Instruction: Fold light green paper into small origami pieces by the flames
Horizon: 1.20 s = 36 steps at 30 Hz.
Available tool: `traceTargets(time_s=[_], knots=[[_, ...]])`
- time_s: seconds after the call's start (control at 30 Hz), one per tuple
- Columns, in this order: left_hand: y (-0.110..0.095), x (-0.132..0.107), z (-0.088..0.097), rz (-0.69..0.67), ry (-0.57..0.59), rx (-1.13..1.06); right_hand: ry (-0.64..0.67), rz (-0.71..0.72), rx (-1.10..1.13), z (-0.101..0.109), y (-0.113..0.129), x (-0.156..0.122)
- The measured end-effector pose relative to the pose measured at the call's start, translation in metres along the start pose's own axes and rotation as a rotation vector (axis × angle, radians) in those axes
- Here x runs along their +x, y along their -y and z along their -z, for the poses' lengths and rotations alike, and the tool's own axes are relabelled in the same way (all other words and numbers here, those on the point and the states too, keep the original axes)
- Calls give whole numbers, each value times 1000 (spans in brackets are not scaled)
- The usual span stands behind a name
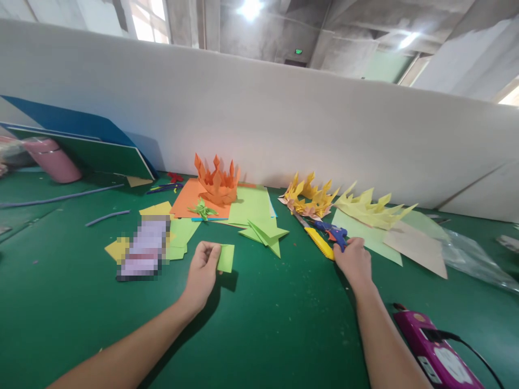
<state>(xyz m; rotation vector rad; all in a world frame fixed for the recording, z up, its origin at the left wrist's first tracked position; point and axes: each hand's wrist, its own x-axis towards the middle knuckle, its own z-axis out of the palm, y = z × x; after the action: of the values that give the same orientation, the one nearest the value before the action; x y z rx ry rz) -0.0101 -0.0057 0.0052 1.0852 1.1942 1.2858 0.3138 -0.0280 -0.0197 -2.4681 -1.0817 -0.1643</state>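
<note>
A small folded piece of light green paper (226, 258) is pinched between the thumb and fingers of my left hand (203, 270), just above the table. My right hand (355, 259) is closed around the handle of a blue glue gun (331, 231), at the right. Right beside that hand lies a yellow utility knife (319, 243) with its blade out. Between my hands and farther back rest folded light green paper points (265, 233). Behind the glue gun stands a golden-yellow paper crown (310, 197).
An orange paper crown (219, 186) stands on paper sheets at the back. A pale yellow crown strip (373, 208) lies right, near loose sheets (417, 246). A blurred phone-like object (145, 248) is left. A purple power strip (438, 348) sits front right; a pink bottle (54, 159) is far left.
</note>
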Motion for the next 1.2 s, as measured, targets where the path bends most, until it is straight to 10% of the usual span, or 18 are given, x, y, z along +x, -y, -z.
traceTargets(time_s=[0.87,1.2], knots=[[-1,-1,-2,58,28,27,-44,358,188,-18,29,-14],[-2,-1,-1,-3,174,75,-245,368,330,-5,44,-26]])
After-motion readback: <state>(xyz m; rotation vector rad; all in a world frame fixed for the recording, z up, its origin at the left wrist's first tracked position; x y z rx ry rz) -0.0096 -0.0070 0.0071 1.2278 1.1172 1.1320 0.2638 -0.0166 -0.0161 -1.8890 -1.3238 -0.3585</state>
